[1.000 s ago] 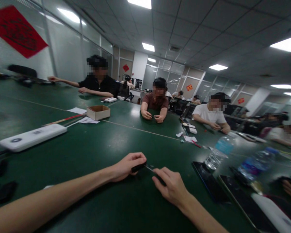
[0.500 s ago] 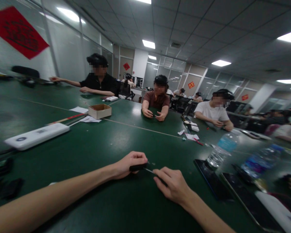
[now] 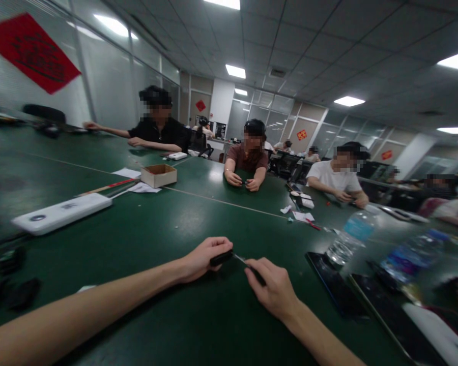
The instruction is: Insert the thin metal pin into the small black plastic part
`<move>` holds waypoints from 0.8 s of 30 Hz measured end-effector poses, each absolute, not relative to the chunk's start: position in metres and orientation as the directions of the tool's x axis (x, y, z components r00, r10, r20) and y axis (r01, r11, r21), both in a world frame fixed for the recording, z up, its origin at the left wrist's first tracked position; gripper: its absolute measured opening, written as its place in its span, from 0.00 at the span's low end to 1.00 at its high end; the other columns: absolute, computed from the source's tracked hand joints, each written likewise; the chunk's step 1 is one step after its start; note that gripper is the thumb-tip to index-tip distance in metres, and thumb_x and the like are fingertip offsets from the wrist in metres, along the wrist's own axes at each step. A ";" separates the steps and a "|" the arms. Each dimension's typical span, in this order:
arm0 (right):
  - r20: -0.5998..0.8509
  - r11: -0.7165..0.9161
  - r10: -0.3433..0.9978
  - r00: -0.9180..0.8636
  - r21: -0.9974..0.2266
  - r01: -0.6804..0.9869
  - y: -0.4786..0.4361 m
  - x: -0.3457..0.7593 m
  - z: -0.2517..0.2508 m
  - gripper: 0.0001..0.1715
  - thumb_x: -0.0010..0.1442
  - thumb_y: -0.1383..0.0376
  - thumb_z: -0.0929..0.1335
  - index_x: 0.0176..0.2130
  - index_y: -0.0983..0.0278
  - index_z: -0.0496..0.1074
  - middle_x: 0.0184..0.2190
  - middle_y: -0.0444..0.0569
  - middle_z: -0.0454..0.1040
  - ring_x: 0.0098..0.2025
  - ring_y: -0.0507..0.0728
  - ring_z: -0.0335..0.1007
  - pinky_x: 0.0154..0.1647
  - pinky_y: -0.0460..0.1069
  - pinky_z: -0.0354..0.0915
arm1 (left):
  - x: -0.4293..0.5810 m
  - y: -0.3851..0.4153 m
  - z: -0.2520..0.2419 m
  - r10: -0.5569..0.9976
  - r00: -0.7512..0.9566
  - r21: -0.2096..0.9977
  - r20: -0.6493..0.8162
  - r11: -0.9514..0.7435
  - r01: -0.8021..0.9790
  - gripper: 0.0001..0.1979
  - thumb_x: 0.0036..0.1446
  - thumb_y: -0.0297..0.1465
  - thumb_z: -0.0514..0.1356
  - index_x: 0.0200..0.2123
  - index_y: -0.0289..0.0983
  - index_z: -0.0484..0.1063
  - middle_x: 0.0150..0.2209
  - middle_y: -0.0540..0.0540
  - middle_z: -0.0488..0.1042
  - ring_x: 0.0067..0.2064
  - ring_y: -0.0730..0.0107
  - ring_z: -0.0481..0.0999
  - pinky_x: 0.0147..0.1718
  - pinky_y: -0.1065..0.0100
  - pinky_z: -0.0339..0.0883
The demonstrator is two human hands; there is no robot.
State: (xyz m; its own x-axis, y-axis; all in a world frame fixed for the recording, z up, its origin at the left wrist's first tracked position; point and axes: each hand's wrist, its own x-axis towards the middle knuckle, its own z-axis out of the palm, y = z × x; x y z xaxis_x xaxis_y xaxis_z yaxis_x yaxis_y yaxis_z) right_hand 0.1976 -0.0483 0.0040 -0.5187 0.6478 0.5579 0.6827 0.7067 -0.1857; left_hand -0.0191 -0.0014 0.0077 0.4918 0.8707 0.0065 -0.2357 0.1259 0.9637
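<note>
Lower centre of the frame, the left hand (image 3: pixel 205 260) curls firmly around a black handle (image 3: pixel 221 258) while the right hand (image 3: pixel 273 288) pinches a thin metal shaft (image 3: pixel 241 260) between pressed fingertips above a green workbench (image 3: pixel 168 229).

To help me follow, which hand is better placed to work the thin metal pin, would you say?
Right, probably: the right hand has its fingers on the far end of the metal pin, while the left hand grips the black handle.

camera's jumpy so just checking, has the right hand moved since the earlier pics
No, not clearly: the right hand sits about where it was against the water bottle, so the shift in view looks like the camera's.
</note>
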 end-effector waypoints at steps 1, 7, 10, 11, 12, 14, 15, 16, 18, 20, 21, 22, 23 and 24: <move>0.550 0.695 0.664 -0.506 -0.206 0.689 -0.047 0.198 0.004 0.14 0.64 0.64 0.61 0.48 0.63 0.68 0.34 0.49 0.71 0.32 0.52 0.68 0.33 0.46 0.65 | -0.019 -0.001 0.007 0.873 0.488 0.961 0.010 0.126 -0.247 0.16 0.53 0.44 0.60 0.30 0.35 0.66 0.20 0.56 0.57 0.17 0.81 0.53 0.16 0.75 0.43; 0.502 0.670 0.705 -0.501 -0.237 0.704 -0.047 0.196 0.005 0.14 0.65 0.64 0.61 0.48 0.62 0.68 0.34 0.49 0.71 0.31 0.52 0.67 0.32 0.46 0.64 | -0.017 0.001 0.003 0.885 0.464 0.961 0.021 0.111 -0.255 0.17 0.55 0.46 0.56 0.33 0.37 0.65 0.20 0.56 0.58 0.17 0.81 0.54 0.15 0.76 0.43; 0.503 0.663 0.706 -0.498 -0.224 0.714 -0.047 0.196 0.004 0.14 0.65 0.63 0.61 0.49 0.62 0.68 0.35 0.49 0.71 0.31 0.52 0.67 0.32 0.46 0.64 | -0.016 0.000 0.002 0.898 0.440 0.974 0.026 0.076 -0.213 0.17 0.55 0.47 0.56 0.32 0.37 0.65 0.21 0.56 0.58 0.18 0.80 0.56 0.16 0.77 0.45; 0.502 0.662 0.706 -0.499 -0.219 0.717 -0.047 0.196 0.004 0.14 0.65 0.63 0.61 0.49 0.62 0.68 0.35 0.49 0.71 0.31 0.52 0.67 0.32 0.46 0.64 | -0.016 -0.001 0.002 0.905 0.425 0.979 0.029 0.059 -0.193 0.18 0.55 0.47 0.56 0.32 0.37 0.65 0.21 0.56 0.58 0.19 0.80 0.56 0.16 0.77 0.46; 0.501 0.662 0.706 -0.501 -0.213 0.719 -0.047 0.196 0.004 0.15 0.65 0.64 0.60 0.50 0.62 0.68 0.35 0.49 0.71 0.31 0.52 0.67 0.32 0.46 0.64 | -0.016 -0.001 0.002 0.911 0.410 0.984 0.033 0.041 -0.172 0.18 0.55 0.47 0.56 0.32 0.37 0.65 0.22 0.56 0.59 0.20 0.80 0.57 0.16 0.77 0.47; 0.494 0.663 0.704 -0.510 -0.199 0.722 -0.048 0.196 0.004 0.15 0.66 0.64 0.60 0.51 0.62 0.67 0.36 0.50 0.71 0.32 0.52 0.68 0.33 0.46 0.65 | -0.016 -0.001 0.001 0.921 0.387 0.992 0.048 0.003 -0.130 0.18 0.55 0.48 0.55 0.32 0.37 0.66 0.23 0.55 0.60 0.21 0.78 0.58 0.17 0.77 0.49; 0.491 0.663 0.702 -0.515 -0.188 0.724 -0.048 0.196 0.003 0.16 0.66 0.64 0.60 0.51 0.62 0.67 0.36 0.50 0.71 0.32 0.52 0.68 0.33 0.46 0.65 | -0.017 -0.002 0.001 0.922 0.382 0.994 0.059 -0.017 -0.112 0.18 0.55 0.48 0.54 0.33 0.37 0.66 0.23 0.55 0.60 0.22 0.78 0.58 0.17 0.77 0.50; 0.488 0.664 0.700 -0.522 -0.174 0.728 -0.048 0.196 0.003 0.16 0.66 0.64 0.60 0.51 0.62 0.67 0.37 0.50 0.71 0.32 0.52 0.68 0.33 0.46 0.65 | -0.017 -0.002 0.001 0.923 0.379 0.995 0.070 -0.036 -0.097 0.18 0.55 0.48 0.54 0.33 0.37 0.66 0.23 0.55 0.60 0.22 0.77 0.58 0.17 0.76 0.50; 0.485 0.664 0.693 -0.534 -0.139 0.735 -0.049 0.196 0.002 0.16 0.66 0.64 0.60 0.52 0.62 0.67 0.36 0.50 0.71 0.33 0.53 0.68 0.33 0.46 0.65 | -0.018 -0.002 0.001 0.920 0.380 0.995 0.094 -0.070 -0.077 0.18 0.56 0.47 0.54 0.32 0.37 0.66 0.23 0.55 0.60 0.23 0.76 0.58 0.18 0.76 0.50; 0.484 0.670 0.679 -0.551 -0.104 0.735 -0.049 0.197 0.002 0.16 0.66 0.65 0.59 0.52 0.62 0.67 0.36 0.51 0.71 0.32 0.53 0.68 0.32 0.46 0.64 | -0.019 -0.003 0.002 0.916 0.384 0.993 0.116 -0.097 -0.068 0.18 0.56 0.46 0.55 0.32 0.36 0.67 0.23 0.55 0.59 0.23 0.76 0.58 0.19 0.76 0.50; 0.483 0.676 0.672 -0.562 -0.089 0.731 -0.049 0.197 0.001 0.16 0.66 0.65 0.59 0.52 0.62 0.67 0.36 0.51 0.71 0.32 0.53 0.68 0.32 0.46 0.64 | -0.020 -0.003 0.003 0.914 0.386 0.992 0.127 -0.109 -0.068 0.17 0.56 0.46 0.55 0.31 0.36 0.67 0.23 0.54 0.59 0.24 0.76 0.58 0.20 0.75 0.50; 0.482 0.682 0.664 -0.572 -0.077 0.727 -0.049 0.198 0.001 0.16 0.66 0.65 0.59 0.52 0.62 0.67 0.36 0.51 0.71 0.32 0.53 0.68 0.32 0.46 0.63 | -0.020 -0.003 0.003 0.911 0.388 0.990 0.138 -0.120 -0.069 0.17 0.56 0.45 0.55 0.31 0.35 0.67 0.23 0.54 0.60 0.24 0.76 0.58 0.21 0.75 0.50; 0.481 0.689 0.656 -0.581 -0.067 0.722 -0.049 0.198 0.001 0.16 0.66 0.65 0.59 0.52 0.62 0.67 0.36 0.51 0.71 0.32 0.53 0.68 0.31 0.46 0.63 | -0.021 -0.003 0.004 0.909 0.390 0.989 0.147 -0.130 -0.069 0.17 0.56 0.44 0.56 0.30 0.35 0.68 0.23 0.54 0.60 0.25 0.76 0.58 0.22 0.75 0.51; 0.478 0.693 0.652 -0.589 -0.060 0.719 -0.049 0.199 0.001 0.16 0.66 0.65 0.59 0.52 0.63 0.67 0.36 0.51 0.71 0.32 0.52 0.68 0.32 0.46 0.63 | -0.021 -0.002 0.004 0.908 0.389 0.988 0.153 -0.136 -0.071 0.16 0.55 0.44 0.57 0.30 0.35 0.68 0.23 0.54 0.61 0.25 0.76 0.58 0.23 0.75 0.51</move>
